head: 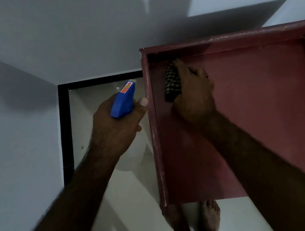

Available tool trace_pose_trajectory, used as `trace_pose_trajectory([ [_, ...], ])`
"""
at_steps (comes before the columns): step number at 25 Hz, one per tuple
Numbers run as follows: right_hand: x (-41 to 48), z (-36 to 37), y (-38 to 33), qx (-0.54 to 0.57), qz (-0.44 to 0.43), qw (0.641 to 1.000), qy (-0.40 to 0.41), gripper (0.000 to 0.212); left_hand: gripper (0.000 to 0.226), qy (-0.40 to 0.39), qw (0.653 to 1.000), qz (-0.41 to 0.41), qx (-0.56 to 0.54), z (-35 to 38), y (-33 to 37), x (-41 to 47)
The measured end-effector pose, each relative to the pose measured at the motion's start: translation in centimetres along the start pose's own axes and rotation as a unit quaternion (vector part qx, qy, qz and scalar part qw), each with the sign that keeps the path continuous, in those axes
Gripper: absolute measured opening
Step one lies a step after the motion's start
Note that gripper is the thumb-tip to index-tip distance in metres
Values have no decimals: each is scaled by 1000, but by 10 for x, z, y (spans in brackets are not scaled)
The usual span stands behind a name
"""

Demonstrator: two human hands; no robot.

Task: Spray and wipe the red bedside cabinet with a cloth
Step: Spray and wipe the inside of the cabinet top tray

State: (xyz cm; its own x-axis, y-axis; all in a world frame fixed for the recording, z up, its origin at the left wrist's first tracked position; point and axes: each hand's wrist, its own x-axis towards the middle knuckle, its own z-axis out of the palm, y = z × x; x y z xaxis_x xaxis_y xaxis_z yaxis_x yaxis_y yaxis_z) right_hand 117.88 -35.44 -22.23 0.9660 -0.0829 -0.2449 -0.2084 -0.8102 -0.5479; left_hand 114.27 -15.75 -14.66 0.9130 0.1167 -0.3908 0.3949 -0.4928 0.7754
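Observation:
The red bedside cabinet [265,108] fills the right of the view, seen from above, with raised edges along its left and far sides. My right hand [194,93] presses a dark checked cloth [171,84] onto the cabinet top near its far left corner. My left hand [117,126] grips a spray bottle by its blue head [124,101], held just left of the cabinet's left edge. The bottle's white body [134,157] hangs below my hand.
White walls meet in a corner at the left and behind the cabinet. A black skirting strip [66,128] borders the pale tiled floor [126,208]. My bare feet [210,219] stand at the cabinet's near edge.

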Motion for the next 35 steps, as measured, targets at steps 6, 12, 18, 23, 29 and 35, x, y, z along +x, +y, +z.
trace_pose_trajectory([
  [6,11,5,-11,-1,-28,999,-22,91,51,-4,1000,4,6,-1,-1,5],
  [12,19,8,-24,12,-79,995,-54,100,34,5,1000,5,6,4,0,11],
  [18,32,-3,-17,12,-118,987,-107,97,28,12,1000,10,4,5,-1,11],
  [23,40,-18,-13,-25,-142,980,-140,100,31,16,1000,7,4,9,0,0],
  [29,18,-9,-29,4,-156,987,-25,79,32,21,1000,11,-3,10,3,-16],
  [35,16,-2,-33,-3,-82,996,-23,88,34,32,999,16,1,5,0,-25],
])
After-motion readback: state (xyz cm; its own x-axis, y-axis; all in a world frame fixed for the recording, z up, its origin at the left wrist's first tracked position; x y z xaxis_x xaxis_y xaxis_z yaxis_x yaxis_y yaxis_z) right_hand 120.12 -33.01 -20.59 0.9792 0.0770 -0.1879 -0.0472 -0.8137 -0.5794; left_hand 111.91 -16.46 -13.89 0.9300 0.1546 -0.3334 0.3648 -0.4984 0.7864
